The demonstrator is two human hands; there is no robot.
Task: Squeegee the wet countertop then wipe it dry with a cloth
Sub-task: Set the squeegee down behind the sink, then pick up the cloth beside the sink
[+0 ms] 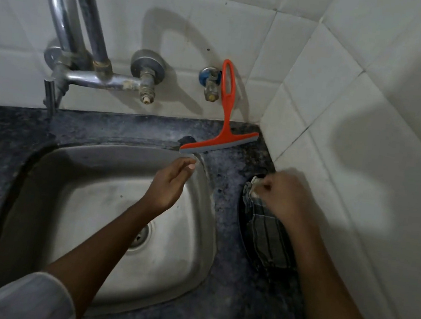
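Leaning upright on the wall, squeegee (226, 104), blade down; left grip (169, 181) empty, right grip (282, 193) clutching cloth (268, 233).

A stainless steel sink (75, 197) is set into the dark stone, its round drain (141, 237) near the middle of the basin. On the white wall tiles (338, 120) behind hangs a chrome mixer tap (88, 76) with a tall curved spout — beside it, a small blue-collared valve (209, 81).
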